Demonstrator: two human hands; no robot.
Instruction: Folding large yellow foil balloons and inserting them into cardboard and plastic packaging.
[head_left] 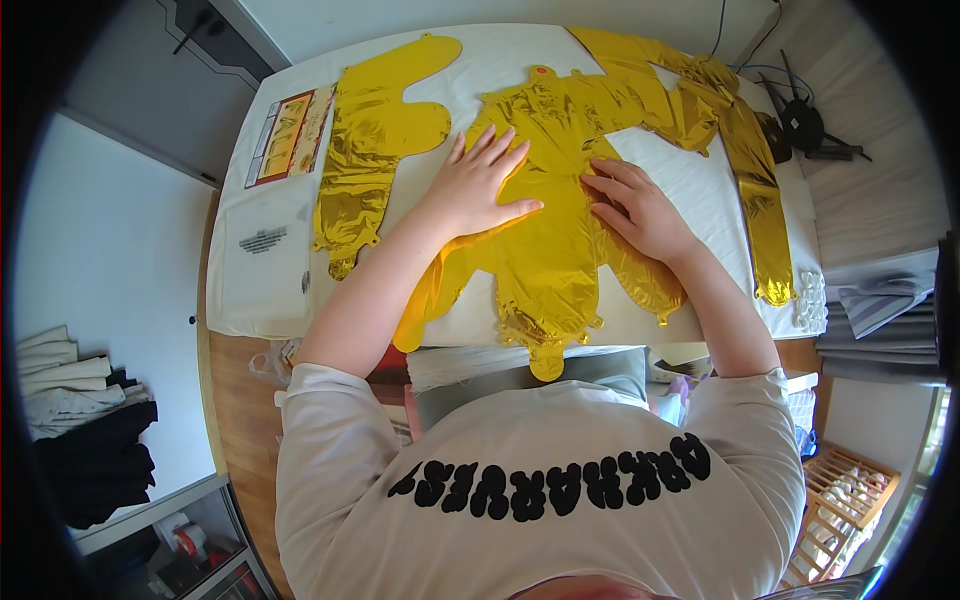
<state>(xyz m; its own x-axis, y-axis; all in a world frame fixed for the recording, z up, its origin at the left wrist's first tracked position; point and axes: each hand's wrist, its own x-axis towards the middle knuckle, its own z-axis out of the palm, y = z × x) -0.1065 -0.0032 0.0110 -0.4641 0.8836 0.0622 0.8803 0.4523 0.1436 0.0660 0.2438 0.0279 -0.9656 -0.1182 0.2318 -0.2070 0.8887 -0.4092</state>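
A flat, uninflated gold foil balloon (pixel 545 250) with several lobes lies on the white-covered table (pixel 700 185) in front of me. My left hand (pixel 478 190) rests on its upper left part, open with the fingers spread. My right hand (pixel 640 208) touches its right side, fingers apart and slightly bent over the crinkled foil. Below my left forearm, an orange-tinted part of the foil (pixel 418 310) hangs at the table's front edge. The balloon's lower tip reaches past that edge. What lies under my palms is hidden.
Another flat gold balloon (pixel 365 140) lies at the left and a long angular one (pixel 750 150) at the right. A printed picture sheet (pixel 288 137) and a translucent package (pixel 262 245) sit at the far left. A black device with antennas (pixel 803 125) stands back right.
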